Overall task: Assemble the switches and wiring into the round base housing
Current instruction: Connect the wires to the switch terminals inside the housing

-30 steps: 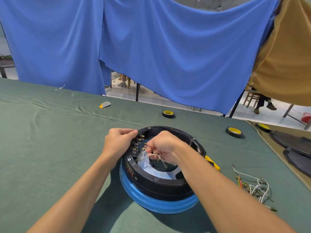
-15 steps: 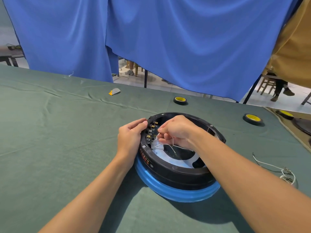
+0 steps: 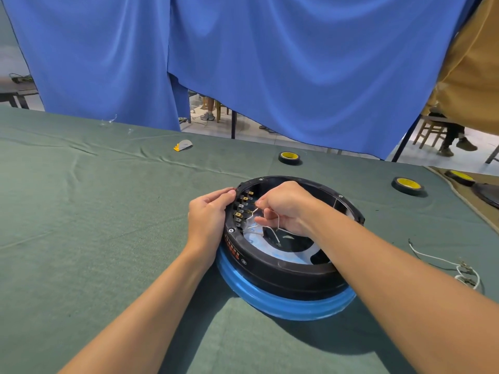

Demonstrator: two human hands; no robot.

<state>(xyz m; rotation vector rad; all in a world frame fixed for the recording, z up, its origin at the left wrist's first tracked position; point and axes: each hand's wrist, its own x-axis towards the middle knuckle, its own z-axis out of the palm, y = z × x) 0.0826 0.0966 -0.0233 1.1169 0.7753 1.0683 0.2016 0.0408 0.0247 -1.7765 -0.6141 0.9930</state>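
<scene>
**Head view: right hand (image 3: 286,209) pinches a thin white wire (image 3: 277,231) inside the housing**

The round black plastic base housing (image 3: 283,268) sits on a thick blue ring, on the green cloth-covered table (image 3: 94,211), a little right of the middle and close to the person. Its open top faces up, showing a pale floor with dark cut-outs.

On the inner left wall stands a row of small black switches with brass tab terminals (image 3: 241,209), stacked one behind another from near to far. The left hand (image 3: 208,214) is on the outside of that same wall. Its fingers are curled and its fingertips press on the rim just above the switches, steadying the housing.

The right hand reaches in from above, its forearm crossing the near right rim. Thumb and forefinger are closed on one end of the white wire right beside the upper terminals. Whether the end touches a tab I cannot tell. The rest of the wire loops down under the palm, and its free end lies on the housing floor.

To the right, well apart from the housing, a loose bundle of white wires (image 3: 459,268) lies on the cloth. Further back are two black tape rolls with yellow cores (image 3: 289,157) (image 3: 407,184), and a small grey and orange scrap (image 3: 183,144). A blue fabric curtain (image 3: 297,63) hangs behind the table
</scene>
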